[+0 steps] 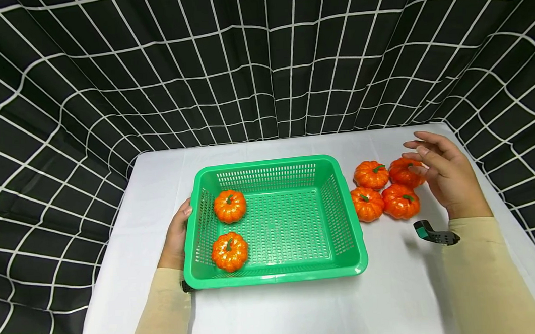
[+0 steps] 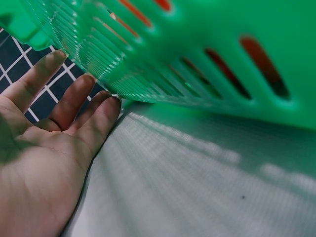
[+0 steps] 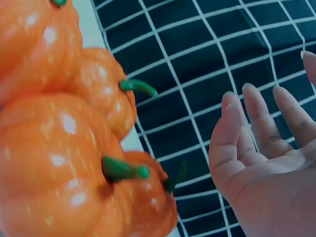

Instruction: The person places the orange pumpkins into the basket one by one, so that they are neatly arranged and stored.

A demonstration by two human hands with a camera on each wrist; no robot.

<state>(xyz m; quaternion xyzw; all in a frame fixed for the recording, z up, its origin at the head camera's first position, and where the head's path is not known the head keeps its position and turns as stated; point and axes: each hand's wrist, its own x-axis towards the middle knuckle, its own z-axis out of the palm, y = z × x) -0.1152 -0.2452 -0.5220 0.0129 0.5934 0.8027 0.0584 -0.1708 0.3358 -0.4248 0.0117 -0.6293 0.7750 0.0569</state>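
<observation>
A green plastic basket (image 1: 275,276) with slotted walls stands on the white cloth. Inside, along its left side, are two small orange pumpkins, one toward the back (image 1: 229,206) and one toward the front (image 1: 229,252). My left hand (image 1: 178,233) is at the basket's left wall; in the left wrist view its fingers (image 2: 74,101) reach loosely to the slotted side. Right of the basket several more pumpkins sit in a close cluster, including a front right pumpkin (image 1: 401,202). My right hand (image 1: 447,175) hovers beside them with loose fingers, holding nothing and partly covering the back right pumpkin (image 1: 404,174).
The white cloth (image 1: 302,314) covers the table. Black curtains (image 1: 253,62) with a white grid surround it at the back and sides. A dark strap (image 1: 436,234) sits at the right wrist.
</observation>
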